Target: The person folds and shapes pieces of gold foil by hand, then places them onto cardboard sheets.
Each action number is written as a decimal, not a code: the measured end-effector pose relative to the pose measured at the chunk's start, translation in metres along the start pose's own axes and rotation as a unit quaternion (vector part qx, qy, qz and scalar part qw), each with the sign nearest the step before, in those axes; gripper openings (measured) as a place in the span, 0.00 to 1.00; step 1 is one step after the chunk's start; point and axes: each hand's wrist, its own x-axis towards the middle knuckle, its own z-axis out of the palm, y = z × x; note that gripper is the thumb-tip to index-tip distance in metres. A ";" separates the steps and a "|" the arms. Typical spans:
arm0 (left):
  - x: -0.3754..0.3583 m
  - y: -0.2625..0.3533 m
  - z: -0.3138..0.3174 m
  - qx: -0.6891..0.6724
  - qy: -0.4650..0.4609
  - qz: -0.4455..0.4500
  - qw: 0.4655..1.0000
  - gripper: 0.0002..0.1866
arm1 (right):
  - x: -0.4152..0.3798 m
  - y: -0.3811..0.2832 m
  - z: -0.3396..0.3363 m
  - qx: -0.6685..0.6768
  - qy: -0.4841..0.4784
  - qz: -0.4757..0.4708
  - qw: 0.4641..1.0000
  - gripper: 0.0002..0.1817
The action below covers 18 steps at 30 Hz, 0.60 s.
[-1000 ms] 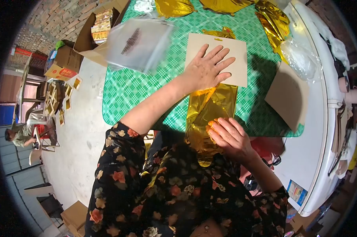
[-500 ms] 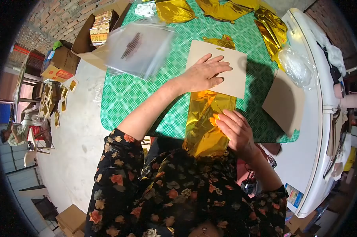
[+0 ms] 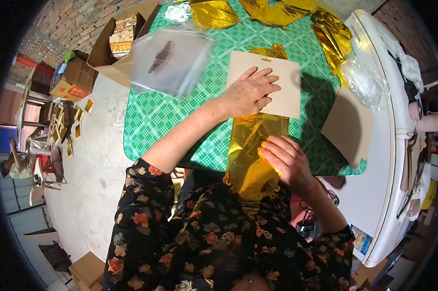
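Note:
My left hand (image 3: 250, 93) lies with spread fingers on a beige card (image 3: 288, 80) that has a hanging slot at its top. Under the card runs a gold foil balloon (image 3: 248, 138), flat and shiny. Its upper end pokes out past the card's top edge, and its lower part drapes over the table edge onto my lap. My right hand (image 3: 288, 162) pinches the foil's right side below the card, with an orange-gold fold showing at the fingers.
On the green checked table (image 3: 199, 131) are a stack of clear plastic bags (image 3: 173, 60), more gold foil pieces (image 3: 214, 14), another beige card (image 3: 347, 123) and crumpled clear plastic (image 3: 364, 82). Left stands an open carton (image 3: 105, 68); a white appliance (image 3: 386, 194) is at right. Another person (image 3: 18, 165) sits far left.
The beige card has turned slightly and shifted a little left under my left hand. My right hand has moved slightly left, drawing the foil's right side inward.

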 end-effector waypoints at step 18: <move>0.002 -0.018 -0.015 -0.228 -0.021 -0.028 0.973 0.28 | 0.033 0.024 -0.029 0.220 0.062 0.163 0.960 0.13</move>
